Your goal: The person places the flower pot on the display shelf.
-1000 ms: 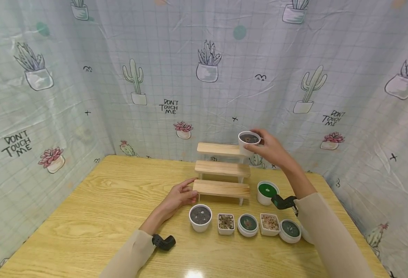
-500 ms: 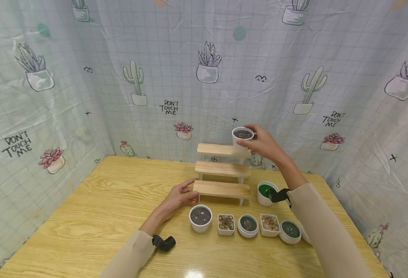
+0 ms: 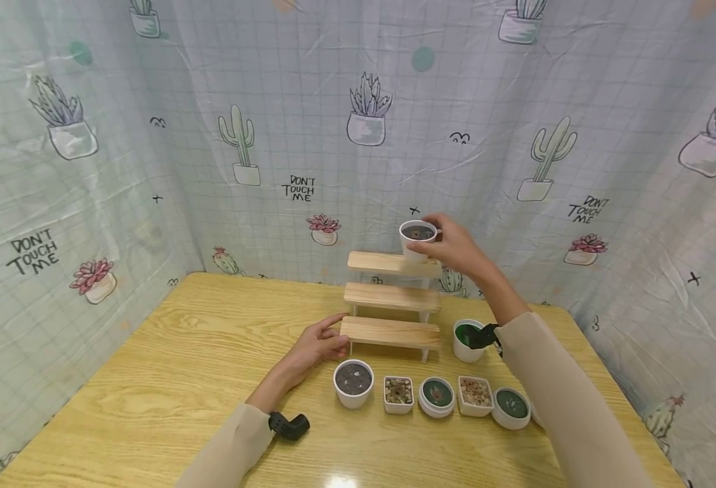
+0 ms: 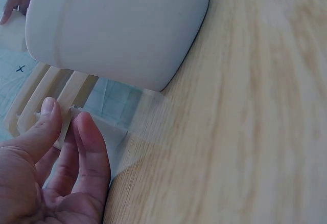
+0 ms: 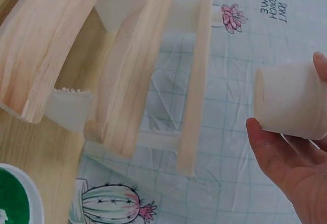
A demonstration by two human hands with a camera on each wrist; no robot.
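My right hand [image 3: 452, 242] grips a white round pot [image 3: 415, 252] with dark grey filling, thumb in front and fingers behind. The right wrist view shows this pot [image 5: 288, 101] held apart from the top shelf [image 5: 196, 88]. Below it stands a three-step wooden stand [image 3: 390, 296] with pale translucent supports. My left hand [image 3: 311, 349] pinches the left end of the stand's lowest step; in the left wrist view, the thumb and fingers [image 4: 91, 137] close on that corner. A second white pot [image 3: 353, 400] with grey filling sits just in front of the left hand.
Along the front stand a square pebble pot [image 3: 398, 407], a round green-topped pot [image 3: 436, 409], another square pebble pot [image 3: 475, 409] and a round dark-green one [image 3: 511, 422]. A green-filled pot [image 3: 463, 351] is right of the stand. A printed curtain [image 3: 285, 135] hangs behind the table [image 3: 150, 379].
My right hand has carried the white pot leftward and slightly up, over the top shelf of the stand. The left hand has stayed at the lowest step.
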